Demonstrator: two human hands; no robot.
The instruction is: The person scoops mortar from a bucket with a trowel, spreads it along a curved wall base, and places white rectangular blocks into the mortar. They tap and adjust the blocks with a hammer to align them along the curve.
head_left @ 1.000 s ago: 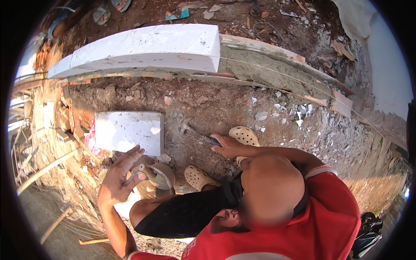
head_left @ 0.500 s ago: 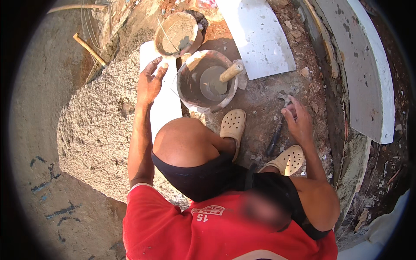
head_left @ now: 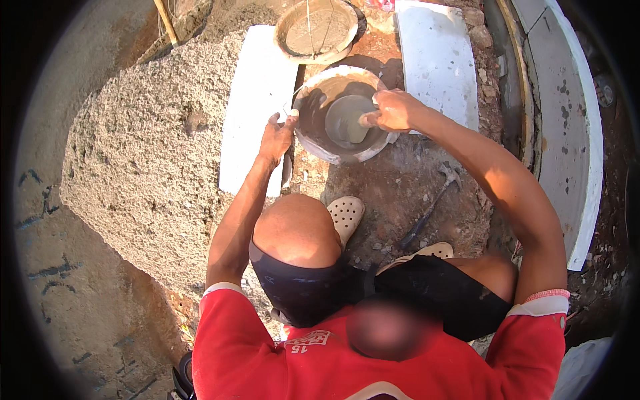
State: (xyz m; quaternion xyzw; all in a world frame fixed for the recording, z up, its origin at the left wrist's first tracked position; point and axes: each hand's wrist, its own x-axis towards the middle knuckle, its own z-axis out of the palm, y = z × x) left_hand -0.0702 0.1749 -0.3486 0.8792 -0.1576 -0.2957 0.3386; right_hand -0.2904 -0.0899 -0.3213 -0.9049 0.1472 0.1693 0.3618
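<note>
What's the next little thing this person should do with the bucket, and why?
Maybe give the grey mix a gentle stir. The right hand already reaches over the bucket, though I can't quite tell what it grips. The left hand is at the opposite rim, so it could help keep the bucket steady.

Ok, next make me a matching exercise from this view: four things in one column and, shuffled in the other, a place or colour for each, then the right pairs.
Column one
1. Bucket
2. Hammer
3. Left hand
4. Shirt

Column two
A. Red, with pale sleeve edges
B. At the left rim of a round container
C. Between two white slabs
D. Lying on the ground, in neither of the person's hands

Right pairs: 1-C, 2-D, 3-B, 4-A
</note>
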